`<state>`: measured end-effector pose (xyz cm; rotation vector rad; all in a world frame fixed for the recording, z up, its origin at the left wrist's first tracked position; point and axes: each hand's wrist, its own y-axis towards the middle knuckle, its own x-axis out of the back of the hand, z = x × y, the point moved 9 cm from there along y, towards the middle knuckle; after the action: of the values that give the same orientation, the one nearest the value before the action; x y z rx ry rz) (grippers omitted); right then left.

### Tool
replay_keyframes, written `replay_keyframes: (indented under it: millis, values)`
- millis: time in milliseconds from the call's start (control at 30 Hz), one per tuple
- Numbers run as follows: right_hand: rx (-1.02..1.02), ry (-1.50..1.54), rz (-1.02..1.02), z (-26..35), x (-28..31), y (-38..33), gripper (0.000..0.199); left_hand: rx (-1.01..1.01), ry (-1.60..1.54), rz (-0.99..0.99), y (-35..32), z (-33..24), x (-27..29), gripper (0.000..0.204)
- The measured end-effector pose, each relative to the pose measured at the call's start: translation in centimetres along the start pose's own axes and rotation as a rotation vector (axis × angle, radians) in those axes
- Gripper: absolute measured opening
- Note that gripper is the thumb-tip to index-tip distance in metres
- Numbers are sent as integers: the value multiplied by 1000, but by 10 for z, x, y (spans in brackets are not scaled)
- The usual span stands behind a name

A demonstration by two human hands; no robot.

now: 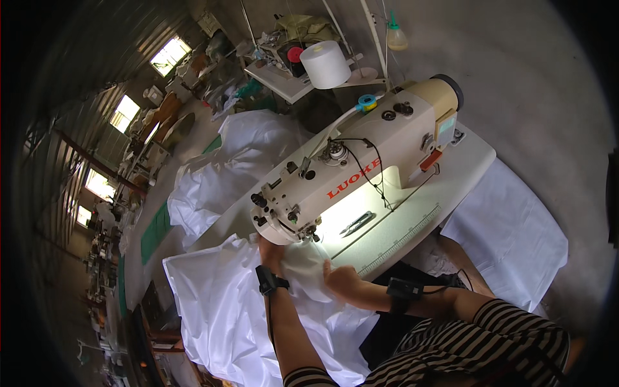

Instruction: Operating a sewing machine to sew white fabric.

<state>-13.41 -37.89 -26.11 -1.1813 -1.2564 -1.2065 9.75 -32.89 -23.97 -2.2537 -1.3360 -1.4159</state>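
Note:
A beige sewing machine (406,132) with its lamp lit stands on a pale table. White sheet fabric (222,303) lies bunched at its needle end and hangs over the near edge. My left hand (271,251) reaches in by the machine head at the fabric, its fingers hidden behind the head. Just right of the needle, my right hand (342,282) is closed on the fabric, thumb up at its edge. Small thread snips (358,222) lie on the machine bed under the arm.
More white fabric (235,145) is heaped behind the machine, and another white piece (509,226) hangs at the right. A cone of white thread (324,64) stands at the back, near a hanging oil bottle (396,35). A ruler scale (403,238) runs along the table's near edge.

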Motion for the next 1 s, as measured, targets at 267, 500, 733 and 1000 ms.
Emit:
replay_keyframes:
  millis: [267, 500, 733, 1000]
  values:
    - [-35, 905, -304, -84, 42, -73, 51, 44, -37, -176, -93, -137, 51, 32]
    - [-112, 1499, 287, -21, -61, -159, 75, 925, -1531, -473, -493, -109, -63, 42]
    - [-531, 1831, 755, 33, -180, -157, 66, 1028, -467, -1159, -641, -10, 107, 82]
    - [-625, 1812, 533, 75, -197, -133, 60, 436, 53, -1099, -358, 14, 378, 91]
